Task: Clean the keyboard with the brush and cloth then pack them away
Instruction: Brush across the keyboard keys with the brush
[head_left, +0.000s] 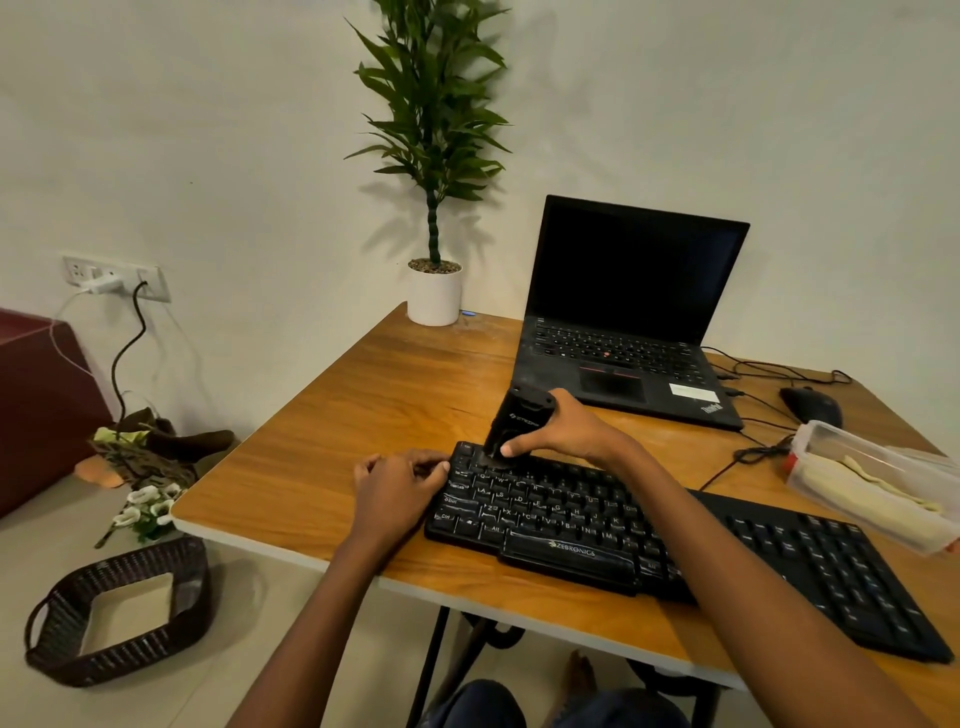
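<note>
Centrally: keyboard (545, 519) lies by the near edge of the table (337, 415). R hand (566, 431) grasps the black brush (511, 421), held upright w/ its tip on the far-left keys. L hand (397, 486) grips the keyboard's left end, fingers curled. Cloth (852, 483) lies in a clear box (815, 436) at right; 1 laptop (623, 322) sits farther back.

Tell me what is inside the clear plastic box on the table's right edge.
A cream cloth lies inside the box. Anything beneath the cloth is covered.
</note>
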